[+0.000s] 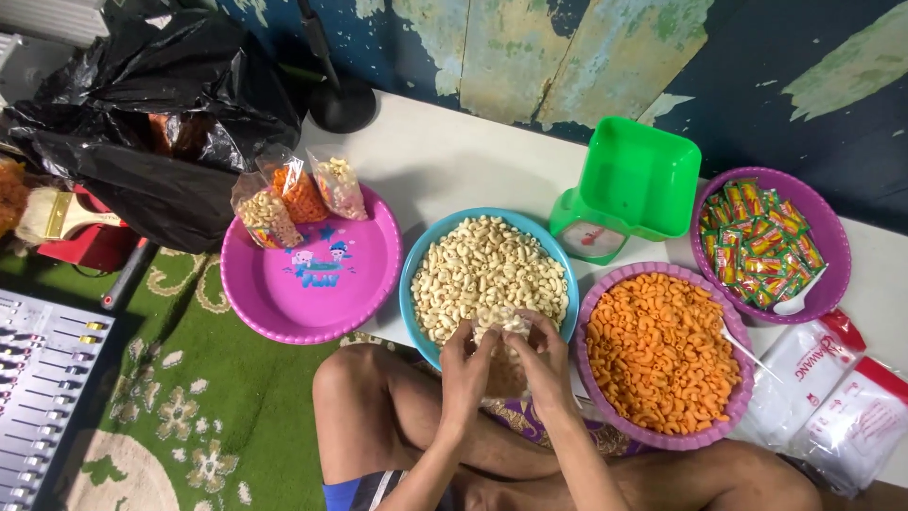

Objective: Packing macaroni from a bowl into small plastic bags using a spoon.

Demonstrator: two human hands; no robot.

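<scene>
Head view: the person sits cross-legged on the floor, both hands together over the near rim of the blue bowl (416, 274). The left hand (465, 364) and the right hand (547, 360) each pinch a side of a small clear bag (503, 352), fingers closed on its top edge; the bag hangs between them, partly filled with pale puffs and touching the bowl's near edge. The blue bowl is heaped with the same pale puffs (487, 270).

Just right of it, a purple bowl (662, 440) holds orange curls (657, 350), with a white spoon (742, 348) lying in them at the right side. Behind that, near the wall, a second purple bowl (832, 246) carries small green and red packets (757, 241) and a white scoop (799, 295). Between the two back bowls stands a green scale (629, 185).

Left of the blue bowl sits a pink basin (312, 284), bare except for three filled bags (298, 194) leaning at its far rim. Behind it lies a black bin bag (142, 104). At the far right, flat packs of bags (832, 388) lie on the white mat (454, 156). A green carpet (218, 397) covers the floor to the left.
</scene>
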